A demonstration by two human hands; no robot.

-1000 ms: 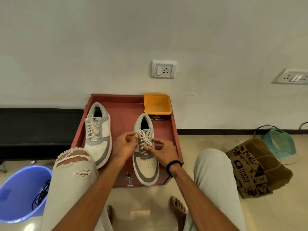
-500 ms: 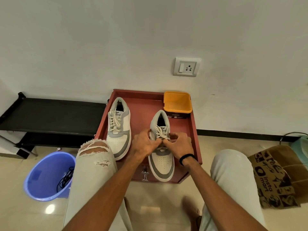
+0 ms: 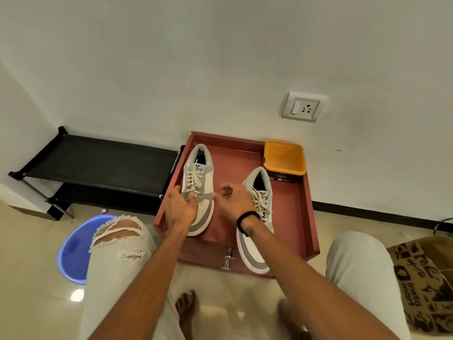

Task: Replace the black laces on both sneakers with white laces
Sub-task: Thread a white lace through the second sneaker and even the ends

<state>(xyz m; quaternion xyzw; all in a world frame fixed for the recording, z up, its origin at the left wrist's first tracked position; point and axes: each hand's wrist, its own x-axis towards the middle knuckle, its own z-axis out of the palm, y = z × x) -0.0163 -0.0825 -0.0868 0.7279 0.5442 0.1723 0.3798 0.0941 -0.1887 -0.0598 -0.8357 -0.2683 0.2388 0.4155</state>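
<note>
Floor tiles [image 3: 36, 253], lower frame: glossy, reflective. Wall [image 3: 220, 57]: matt, smooth paint. Tray [image 3: 304, 217], centre: matt reddish wood, with a shiny metal knob [image 3: 228, 260] on its near edge. Two sneakers [image 3: 199, 187] [image 3: 257, 231]: smooth leather-like panels, woven cloth laces [image 3: 195, 180]. Orange tub [image 3: 284, 158] and blue basin [image 3: 71, 251]: smooth plastic. Trousers [image 3: 117, 266]: frayed, torn cloth. Bag [image 3: 421, 278], lower right: printed brown paper.

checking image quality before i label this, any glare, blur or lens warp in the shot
Head view: a bright glare spot on the glossy floor beside the blue bucket; wide-angle warp bends the wall skirting and tilts the wall socket; the right hand looks slightly motion-smeared at its fingertips, while the left sneaker and right sneaker in the red tray stay fairly sharp; lighting is soft, shadows faint.
</note>
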